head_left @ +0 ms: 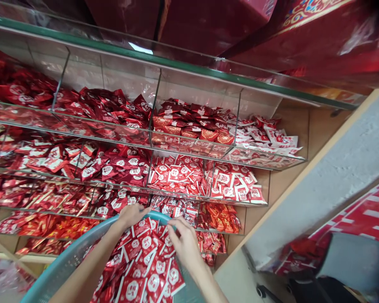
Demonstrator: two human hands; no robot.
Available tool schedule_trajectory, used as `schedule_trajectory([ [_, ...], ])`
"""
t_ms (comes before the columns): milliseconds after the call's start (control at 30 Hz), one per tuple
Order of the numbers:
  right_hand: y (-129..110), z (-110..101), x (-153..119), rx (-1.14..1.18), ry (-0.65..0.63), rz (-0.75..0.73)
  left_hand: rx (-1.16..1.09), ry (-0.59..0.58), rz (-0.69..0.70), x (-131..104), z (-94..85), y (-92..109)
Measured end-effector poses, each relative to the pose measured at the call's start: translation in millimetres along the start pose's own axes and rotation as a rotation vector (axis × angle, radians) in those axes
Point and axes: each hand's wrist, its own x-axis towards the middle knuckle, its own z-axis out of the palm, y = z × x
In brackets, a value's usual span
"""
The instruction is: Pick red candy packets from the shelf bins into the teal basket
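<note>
A teal plastic basket (pixel 65 257) with perforated sides is tilted in front of me. Heaped inside it are red and white candy packets (pixel 145 259) with round white printed marks. My left hand (pixel 132 216) is closed on the far rim, its fingers reaching over the edge. Farther right along the same rim, my right hand (pixel 183 240) grips with the thumb inside and the fingertips partly hidden. The far rim comes up against the lower shelves, where small silver and red packets (pixel 175 207) lie just beyond my hands.
Stepped shelves with clear dividers (pixel 154 101) hold piles of red packets (pixel 177 172). A glass shelf edge (pixel 189 69) runs overhead beneath large dark red boxes (pixel 189 21). To the right are a wooden side panel (pixel 290 185), a pale wall (pixel 328 168) and a grey chair (pixel 350 261).
</note>
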Motion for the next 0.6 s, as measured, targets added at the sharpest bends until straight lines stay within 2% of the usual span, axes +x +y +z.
schedule_trajectory([
  [133,-12.3,-23.3,35.9,-0.095,0.093,-0.094,-0.015,-0.016,-0.037,-4.6,-3.2,-1.4],
  [233,-19.0,-32.1,66.5,-0.23,0.176,-0.095,-0.02,-0.015,-0.054,-7.8,-5.3,-1.2],
  [400,-16.7,-23.4,103.2,-0.444,0.308,0.038,-0.041,-0.018,-0.031,-11.1,-7.5,-3.0],
  [600,-14.4,-7.2,116.5,-0.542,0.279,0.148,-0.046,-0.002,-0.029,-10.0,-3.6,-9.9],
])
